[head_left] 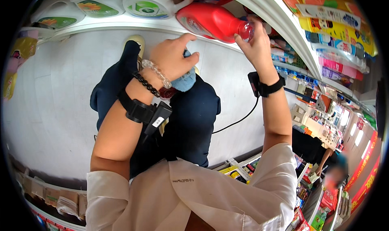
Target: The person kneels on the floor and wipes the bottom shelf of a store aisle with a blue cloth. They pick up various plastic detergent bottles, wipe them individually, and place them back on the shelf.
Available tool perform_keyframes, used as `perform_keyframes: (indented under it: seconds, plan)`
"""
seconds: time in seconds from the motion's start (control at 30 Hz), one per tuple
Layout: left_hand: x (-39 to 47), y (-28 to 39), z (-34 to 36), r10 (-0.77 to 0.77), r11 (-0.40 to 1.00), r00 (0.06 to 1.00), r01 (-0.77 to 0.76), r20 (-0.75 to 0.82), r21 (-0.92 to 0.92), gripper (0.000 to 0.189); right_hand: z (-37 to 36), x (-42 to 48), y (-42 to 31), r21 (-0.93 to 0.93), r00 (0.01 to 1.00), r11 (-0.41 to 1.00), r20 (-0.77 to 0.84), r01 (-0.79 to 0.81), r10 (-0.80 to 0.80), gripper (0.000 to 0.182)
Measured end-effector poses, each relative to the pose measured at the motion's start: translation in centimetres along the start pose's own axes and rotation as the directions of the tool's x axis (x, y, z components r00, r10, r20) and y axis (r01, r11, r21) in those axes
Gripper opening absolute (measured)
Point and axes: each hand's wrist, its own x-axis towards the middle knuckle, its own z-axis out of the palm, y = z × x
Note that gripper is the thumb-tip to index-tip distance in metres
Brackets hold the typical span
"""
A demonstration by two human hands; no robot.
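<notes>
My right hand (256, 45) grips the clear cap of a red plastic detergent bottle (209, 19). The bottle lies tilted at the front edge of a white shelf (100, 29), its cap pointing right. My left hand (173, 56) holds a blue fluffy cloth (186, 80) under its palm, over my bent knees and apart from the bottle. Its index finger and thumb stick out toward the bottle. Below my left wrist shows part of a dark red object (167, 92), too covered to name.
White detergent jugs (149, 4) with green labels stand left of the red bottle. Packed shelves (337, 45) rise at the right. A black cable (240, 121) runs from my right wrist strap. Cartons (51, 196) sit on a low shelf behind me. Another person (316, 149) is among the shelves farther right.
</notes>
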Motion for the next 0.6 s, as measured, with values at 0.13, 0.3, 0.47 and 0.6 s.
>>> perform_keyframes:
  seconds: [0.13, 0.3, 0.47, 0.6]
  plan:
    - [0.1, -0.2, -0.3, 0.008, 0.998, 0.999, -0.01, -0.032, -0.062, 0.035, 1.8, 3.6, 0.7, -0.148, 0.993, 0.989, 0.108, -0.026, 0.043, 0.052]
    - [0.1, -0.4, -1.0, -0.007, 0.996, 1.0, 0.006, -0.003, -0.092, 0.035, 3.9, 7.4, 4.0, -0.043, 0.993, 0.999, 0.118, -0.024, 0.029, 0.041]
    - [-0.2, -0.6, -0.6, 0.029, 0.999, 0.998, -0.027, 0.052, -0.041, 0.035, 4.1, 7.9, 4.3, -0.208, 0.997, 0.977, -0.042, 0.053, -0.063, 0.037]
    - [-0.5, -0.3, -0.2, 0.013, 0.999, 0.993, -0.017, 0.12, 0.036, 0.034, 4.9, 5.6, 5.4, -0.19, 0.99, 0.979, -0.135, -0.069, 0.044, 0.05]
